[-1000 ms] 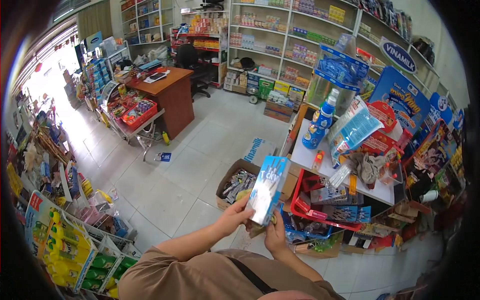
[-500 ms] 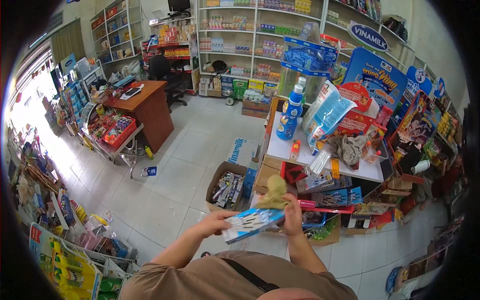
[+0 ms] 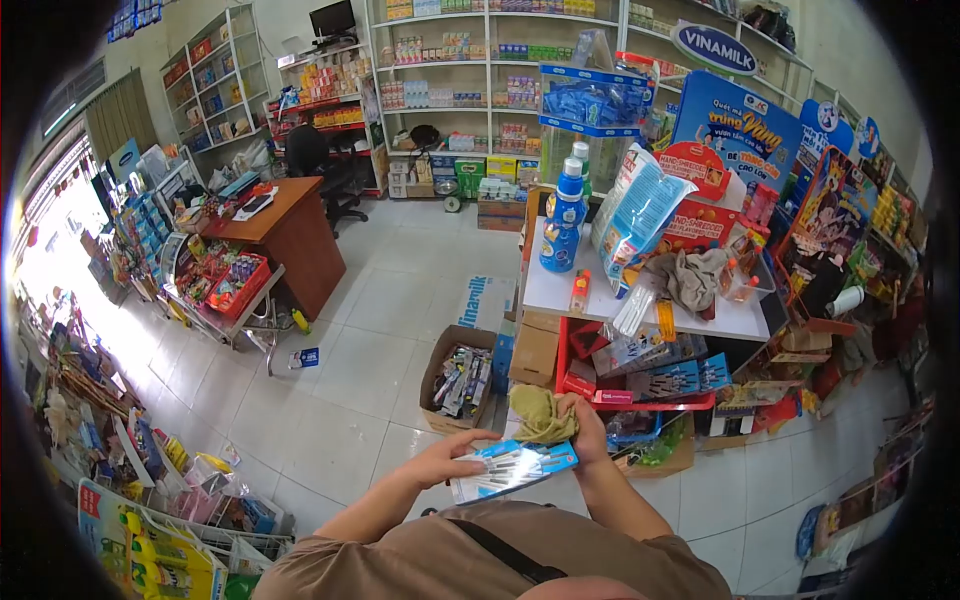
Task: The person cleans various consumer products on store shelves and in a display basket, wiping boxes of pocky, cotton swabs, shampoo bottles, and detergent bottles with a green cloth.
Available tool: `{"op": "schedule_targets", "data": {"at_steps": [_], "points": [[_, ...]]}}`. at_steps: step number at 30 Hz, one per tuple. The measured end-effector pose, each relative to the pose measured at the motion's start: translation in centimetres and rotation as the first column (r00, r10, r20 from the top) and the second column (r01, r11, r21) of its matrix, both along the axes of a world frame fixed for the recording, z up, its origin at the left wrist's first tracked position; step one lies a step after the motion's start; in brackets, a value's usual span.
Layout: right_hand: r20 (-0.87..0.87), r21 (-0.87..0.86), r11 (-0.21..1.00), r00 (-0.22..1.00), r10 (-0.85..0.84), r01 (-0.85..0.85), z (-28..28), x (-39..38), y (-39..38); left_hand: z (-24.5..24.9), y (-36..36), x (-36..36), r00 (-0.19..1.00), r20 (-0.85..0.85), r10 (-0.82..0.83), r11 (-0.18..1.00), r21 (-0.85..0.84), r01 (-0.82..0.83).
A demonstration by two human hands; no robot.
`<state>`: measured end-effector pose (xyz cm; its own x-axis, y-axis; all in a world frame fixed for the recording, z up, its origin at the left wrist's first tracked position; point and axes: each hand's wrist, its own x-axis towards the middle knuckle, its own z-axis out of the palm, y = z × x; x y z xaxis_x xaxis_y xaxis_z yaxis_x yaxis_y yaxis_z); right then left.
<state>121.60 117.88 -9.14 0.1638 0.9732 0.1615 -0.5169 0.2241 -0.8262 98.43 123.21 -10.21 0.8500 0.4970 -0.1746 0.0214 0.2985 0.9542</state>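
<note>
Low in front of my chest is a flat blue blister pack (image 3: pixel 515 470) with several slender, pale, pen-like items under shiny plastic. My left hand (image 3: pixel 452 460) grips its left end, thumb on top. An olive-green cloth (image 3: pixel 541 414) is bunched against the pack's far edge. My right hand (image 3: pixel 587 432) is closed on this cloth at the pack's right end; its fingertips are partly hidden. Just beyond the hands, a red tray (image 3: pixel 655 403) contains similar blue packs (image 3: pixel 676 379).
A white-topped counter (image 3: pixel 600 291) bears a blue bottle (image 3: pixel 563 230), a blue-white pouch (image 3: pixel 636 215) and a grey cloth (image 3: pixel 690 279). An open carton (image 3: pixel 437 372) full of small packages is on the tiled floor. Further back are a brown desk (image 3: pixel 305 235) and stocked shelves (image 3: pixel 445 72).
The cloth has moved left and nearer along the pack, and looks more bunched. The pack has come slightly closer to my body. My view has shifted a little.
</note>
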Motion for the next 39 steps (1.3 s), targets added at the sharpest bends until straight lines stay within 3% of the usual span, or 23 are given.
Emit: {"op": "schedule_targets", "data": {"at_steps": [1,4,5,8,9,12,16,17,20,21,24,27,30,31,34,35,38,39], "points": [[-0.041,0.046,0.996,0.996,0.08,-0.078,-1.5,0.9,0.5,0.3,0.1,0.0,0.998,-0.066,-0.015,1.0,-0.006,0.015],[-0.232,-0.127,0.962,0.95,0.207,-0.24,-0.6,1.4,0.8,1.5,-0.2,0.7,0.998,0.003,0.059,0.99,0.126,-0.059],[-0.324,-0.208,0.913,0.906,0.274,-0.35,0.6,0.9,0.6,1.2,0.0,0.8,0.999,-0.006,0.046,0.995,0.085,-0.045],[-0.289,-0.259,0.866,0.89,0.353,-0.428,-1.2,1.1,0.8,-0.3,0.4,0.9,0.992,0.015,0.123,0.985,0.123,-0.123],[-0.282,-0.195,0.841,0.85,0.445,-0.505,-1.1,1.3,0.7,0.2,0.5,0.8,0.99,-0.043,0.133,0.983,0.132,-0.126],[-0.293,-0.193,0.736,0.754,0.588,-0.649,-1.7,1.4,0.4,1.3,0.0,1.4,0.995,0.047,0.092,0.985,0.141,-0.097],[-0.225,-0.161,0.679,0.696,0.682,-0.717,-2.1,1.3,0.3,0.9,0.1,1.2,0.999,-0.041,-0.004,0.976,0.218,0.013],[-0.247,-0.114,0.623,0.63,0.737,-0.774,-2.8,1.7,0.2,1.0,-0.1,1.3,0.996,-0.089,-0.006,0.975,0.221,0.026],[-0.314,-0.302,0.632,0.7,0.641,-0.714,-6.0,-0.4,0.2,0.0,-0.4,2.3,0.983,-0.155,-0.1,0.875,0.457,0.161],[-0.198,-0.21,0.67,0.702,0.684,-0.712,-5.3,-0.7,0.2,-0.3,-0.6,2.8,0.994,-0.095,-0.044,0.849,0.522,0.087],[-0.189,-0.092,0.767,0.767,0.613,-0.636,-6.9,-1.4,1.0,0.5,-0.4,3.0,0.975,-0.221,-0.038,0.888,0.439,0.134],[-0.021,-0.152,0.819,0.83,0.557,-0.554,-7.3,-1.3,0.9,-0.1,-0.7,2.7,0.982,-0.185,0.023,0.877,0.475,0.069],[-0.15,-0.356,0.764,0.84,0.522,-0.538,-5.7,0.3,0.2,-0.1,-0.4,2.4,0.959,-0.233,0.159,0.844,0.536,-0.01],[-0.19,-0.361,0.763,0.843,0.503,-0.536,-5.2,0.9,0.3,-0.1,-0.2,2.2,0.967,-0.17,0.189,0.847,0.527,-0.073],[-0.365,-0.121,0.788,0.765,0.531,-0.604,-7.0,2.9,0.0,-2.5,1.3,1.3,0.948,-0.072,0.311,0.834,0.498,-0.236],[-0.419,-0.123,0.803,0.764,0.491,-0.583,-6.0,3.0,-0.7,-3.0,1.4,1.3,0.903,-0.045,0.428,0.821,0.437,-0.368],[-0.222,-0.232,0.821,0.85,0.477,-0.521,-6.2,3.0,-1.4,-1.7,1.2,1.4,0.891,-0.011,0.454,0.829,0.372,-0.418],[-0.114,-0.32,0.846,0.904,0.412,-0.427,-6.6,2.6,-1.6,-1.8,1.2,1.4,0.866,-0.03,0.5,0.714,0.58,-0.392]]}}
